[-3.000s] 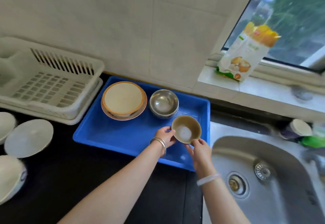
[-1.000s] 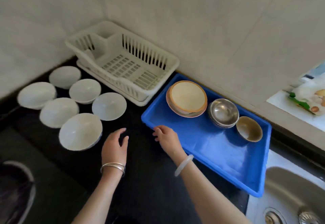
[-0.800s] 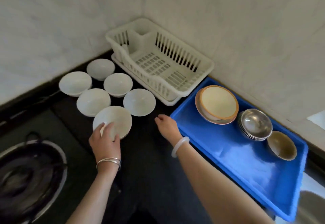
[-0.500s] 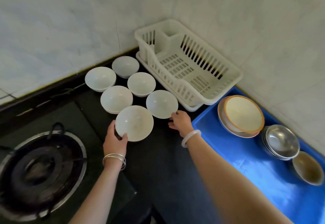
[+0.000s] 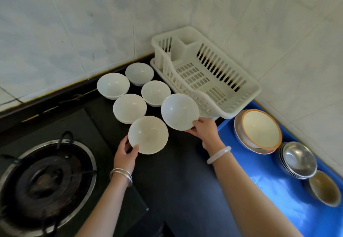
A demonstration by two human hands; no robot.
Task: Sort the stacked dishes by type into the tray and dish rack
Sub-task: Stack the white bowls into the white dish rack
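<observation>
The blue tray runs off the right and bottom edges beyond the brown bowl, and the gas burner is cropped left.

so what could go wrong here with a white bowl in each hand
1. The left hand pinches the near white bowl by its rim only, so it could slip onto the black countertop.
2. The right hand tilts the other white bowl close to the white plastic dish rack; it might clip the rack's edge.
3. Four more white bowls sit close behind; a careless lift may knock them.
</observation>
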